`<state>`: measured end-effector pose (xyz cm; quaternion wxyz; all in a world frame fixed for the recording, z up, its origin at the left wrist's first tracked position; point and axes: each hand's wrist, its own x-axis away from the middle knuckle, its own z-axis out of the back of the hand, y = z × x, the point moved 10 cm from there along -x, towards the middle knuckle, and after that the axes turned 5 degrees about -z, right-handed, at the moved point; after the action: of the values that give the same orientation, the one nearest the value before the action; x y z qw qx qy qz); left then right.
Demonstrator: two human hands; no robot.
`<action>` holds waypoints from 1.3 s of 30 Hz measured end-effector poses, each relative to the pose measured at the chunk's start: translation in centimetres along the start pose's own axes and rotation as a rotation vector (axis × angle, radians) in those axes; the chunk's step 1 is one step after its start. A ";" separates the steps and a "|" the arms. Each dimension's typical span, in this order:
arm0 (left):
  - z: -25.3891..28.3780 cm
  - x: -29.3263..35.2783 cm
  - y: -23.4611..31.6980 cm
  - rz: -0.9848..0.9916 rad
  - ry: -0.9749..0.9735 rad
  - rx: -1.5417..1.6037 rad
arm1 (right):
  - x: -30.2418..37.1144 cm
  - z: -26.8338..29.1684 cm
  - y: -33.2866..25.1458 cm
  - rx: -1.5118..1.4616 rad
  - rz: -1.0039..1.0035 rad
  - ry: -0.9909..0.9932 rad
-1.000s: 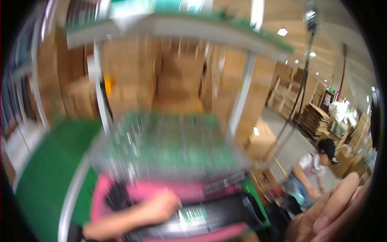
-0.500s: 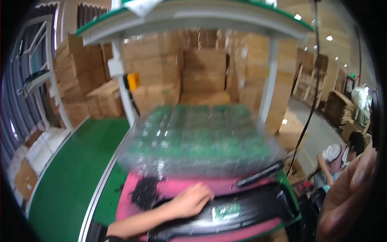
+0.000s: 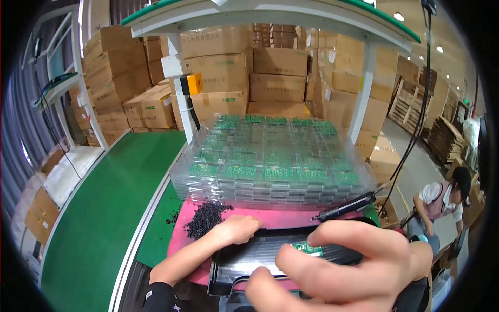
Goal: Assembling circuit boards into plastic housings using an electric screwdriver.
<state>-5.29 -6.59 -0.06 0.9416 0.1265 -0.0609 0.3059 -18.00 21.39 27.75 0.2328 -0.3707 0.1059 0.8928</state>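
Your left hand (image 3: pixel 236 229) rests curled on the black tray's (image 3: pixel 244 260) upper edge, as before. Your right hand (image 3: pixel 338 265), loosely open and holding nothing, now fills the foreground, nearer than earlier. A green circuit board (image 3: pixel 306 249) lies in the tray.

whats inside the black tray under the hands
One small green circuit board lies in the black tray, near its right part. The right hand covers the tray's near right side, and the left hand rests on its far left edge, so anything beneath them is hidden.
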 end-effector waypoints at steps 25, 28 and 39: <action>-2.0 41.3 -2.1 0.644 1.823 0.908 | 16.1 7.5 14.0 1.069 -0.707 0.411; -6.0 47.1 -6.3 0.682 1.964 1.243 | 28.3 11.5 20.3 1.023 -1.086 0.344; -11.3 60.9 -17.2 0.724 1.880 0.083 | 53.3 -6.1 22.6 0.220 -1.784 -0.736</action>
<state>54.39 17.24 -2.70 0.4528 -0.1594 0.6826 0.5510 -58.29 17.51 -14.07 0.8762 0.0115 -0.2107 0.4333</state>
